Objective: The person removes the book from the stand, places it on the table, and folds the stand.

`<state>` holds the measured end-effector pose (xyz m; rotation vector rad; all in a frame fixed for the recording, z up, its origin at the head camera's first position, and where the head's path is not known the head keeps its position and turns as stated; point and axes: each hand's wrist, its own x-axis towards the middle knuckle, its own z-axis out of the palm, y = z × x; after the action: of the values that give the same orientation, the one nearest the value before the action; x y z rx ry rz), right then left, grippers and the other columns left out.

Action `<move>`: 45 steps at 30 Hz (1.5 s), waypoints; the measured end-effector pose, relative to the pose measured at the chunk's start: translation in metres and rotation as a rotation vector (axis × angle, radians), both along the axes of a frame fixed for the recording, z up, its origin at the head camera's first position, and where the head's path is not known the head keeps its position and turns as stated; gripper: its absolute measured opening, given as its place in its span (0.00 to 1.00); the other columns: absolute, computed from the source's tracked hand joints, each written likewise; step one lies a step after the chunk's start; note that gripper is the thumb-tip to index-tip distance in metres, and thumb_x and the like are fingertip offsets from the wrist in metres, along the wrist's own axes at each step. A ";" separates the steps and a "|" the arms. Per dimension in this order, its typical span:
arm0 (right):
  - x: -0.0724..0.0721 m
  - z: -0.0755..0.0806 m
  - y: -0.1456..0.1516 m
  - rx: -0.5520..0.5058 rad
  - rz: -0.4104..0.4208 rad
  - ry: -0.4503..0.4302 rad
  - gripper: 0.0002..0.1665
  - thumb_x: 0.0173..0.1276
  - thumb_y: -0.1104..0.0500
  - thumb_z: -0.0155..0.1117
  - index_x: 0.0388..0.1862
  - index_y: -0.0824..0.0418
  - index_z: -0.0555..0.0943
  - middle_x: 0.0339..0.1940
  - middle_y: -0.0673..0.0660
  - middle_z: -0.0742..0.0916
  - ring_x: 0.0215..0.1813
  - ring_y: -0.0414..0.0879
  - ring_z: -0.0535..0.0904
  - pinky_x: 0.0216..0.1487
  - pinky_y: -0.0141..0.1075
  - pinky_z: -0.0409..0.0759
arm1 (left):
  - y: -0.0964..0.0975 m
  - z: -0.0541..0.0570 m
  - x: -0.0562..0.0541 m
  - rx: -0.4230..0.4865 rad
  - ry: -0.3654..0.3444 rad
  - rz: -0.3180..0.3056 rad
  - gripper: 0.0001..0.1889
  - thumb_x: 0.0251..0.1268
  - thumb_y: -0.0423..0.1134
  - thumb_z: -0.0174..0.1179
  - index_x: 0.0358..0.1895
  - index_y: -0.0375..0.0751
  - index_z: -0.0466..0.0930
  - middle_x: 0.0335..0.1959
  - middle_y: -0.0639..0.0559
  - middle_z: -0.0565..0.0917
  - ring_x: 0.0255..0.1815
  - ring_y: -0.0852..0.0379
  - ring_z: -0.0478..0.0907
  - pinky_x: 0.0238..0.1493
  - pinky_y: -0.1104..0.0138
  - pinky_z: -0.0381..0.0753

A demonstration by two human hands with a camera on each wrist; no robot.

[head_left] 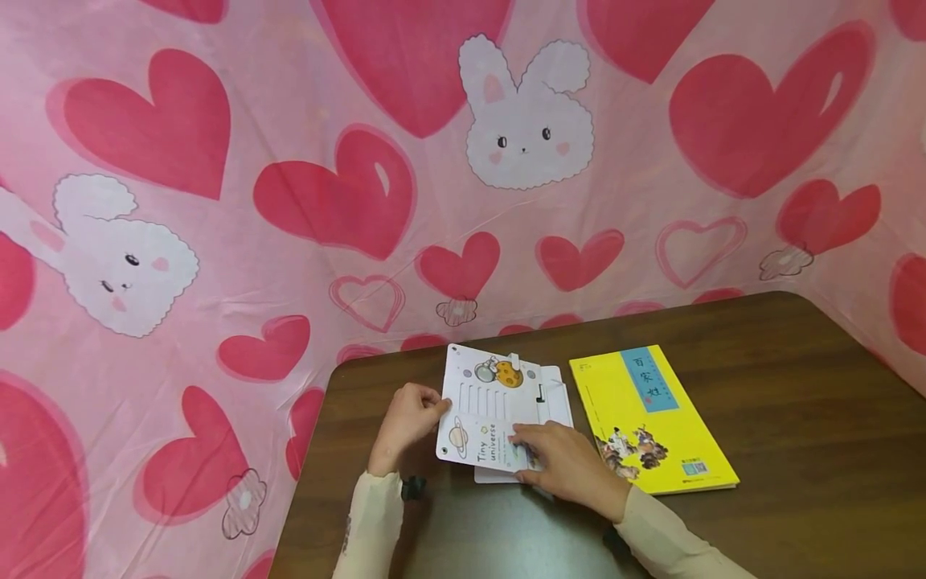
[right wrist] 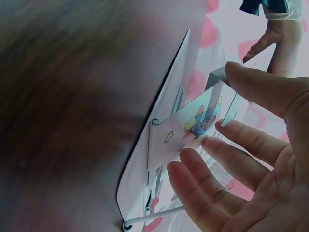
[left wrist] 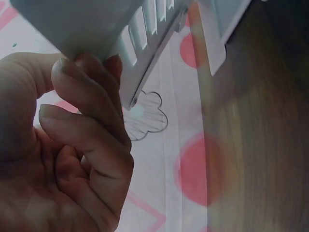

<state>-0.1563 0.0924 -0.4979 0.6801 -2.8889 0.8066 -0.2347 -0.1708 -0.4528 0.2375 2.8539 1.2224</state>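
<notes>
A white book stand (head_left: 477,398), printed with an astronaut, planets and the words "Tiny universe", is partly unfolded on the table, its slotted panel tilted over a base plate (head_left: 555,392). My left hand (head_left: 415,418) pinches the panel's left edge between thumb and bent fingers; the slots show beside it in the left wrist view. At the near right corner, my right hand (head_left: 571,465) holds the printed lower flap (right wrist: 169,137), thumb at its bent lip and fingertips against its face. Part of the base is hidden beneath the panel.
A yellow book (head_left: 658,426) with a blue title label lies flat just right of the stand. The brown wooden table (head_left: 803,386) meets a pink curtain (head_left: 289,96) with hearts and rabbits along its back and left edges.
</notes>
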 end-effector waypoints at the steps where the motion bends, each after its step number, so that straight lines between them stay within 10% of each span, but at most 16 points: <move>1: 0.000 0.000 0.000 0.006 0.002 0.005 0.30 0.56 0.48 0.83 0.58 0.54 0.88 0.64 0.53 0.89 0.57 0.50 0.86 0.57 0.49 0.84 | -0.001 -0.001 0.000 -0.009 -0.008 -0.003 0.12 0.67 0.38 0.67 0.26 0.37 0.88 0.15 0.53 0.82 0.15 0.62 0.74 0.20 0.68 0.71; 20: -0.006 0.000 -0.014 0.085 0.004 -0.002 0.27 0.55 0.50 0.83 0.54 0.54 0.89 0.56 0.52 0.91 0.39 0.41 0.71 0.32 0.31 0.66 | -0.017 -0.019 -0.014 -0.134 -0.209 -0.064 0.14 0.70 0.42 0.67 0.26 0.39 0.88 0.15 0.54 0.77 0.19 0.58 0.72 0.24 0.68 0.71; 31: -0.002 -0.005 -0.019 0.081 0.034 -0.040 0.23 0.54 0.50 0.83 0.48 0.55 0.88 0.35 0.49 0.89 0.33 0.40 0.71 0.31 0.32 0.67 | -0.027 -0.043 -0.015 -0.137 -0.278 -0.138 0.15 0.69 0.44 0.68 0.26 0.39 0.89 0.16 0.54 0.78 0.19 0.58 0.72 0.24 0.68 0.72; 45: -0.007 -0.004 -0.018 0.090 0.050 -0.045 0.22 0.53 0.51 0.83 0.45 0.55 0.87 0.30 0.48 0.87 0.30 0.41 0.72 0.31 0.36 0.68 | -0.029 -0.047 -0.014 -0.028 -0.336 -0.153 0.15 0.70 0.42 0.68 0.27 0.36 0.87 0.17 0.54 0.77 0.20 0.58 0.71 0.25 0.69 0.69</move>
<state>-0.1634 0.0744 -0.5023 0.7554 -2.9754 0.7095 -0.2491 -0.1999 -0.4995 0.2211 2.5131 1.0774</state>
